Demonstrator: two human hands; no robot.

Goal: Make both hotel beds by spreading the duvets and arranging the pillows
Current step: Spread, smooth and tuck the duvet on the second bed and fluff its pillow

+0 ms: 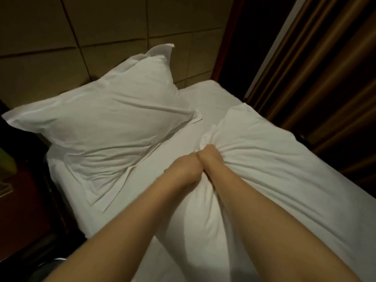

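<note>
A white pillow (105,127) leans against the padded headboard (114,31) at the left of the bed. A white duvet (274,176) lies over the right part of the mattress, bunched at its near-top edge. My left hand (183,169) and my right hand (209,157) are side by side, both gripping that bunched fold of the duvet in the middle of the bed. The fingers are buried in the cloth. A strip of white bottom sheet (205,98) shows between the pillow and the duvet.
Brown curtains (325,78) hang along the right side of the bed. A dark wooden bedside table (18,190) stands at the left, close to the mattress edge. Only one bed is in view.
</note>
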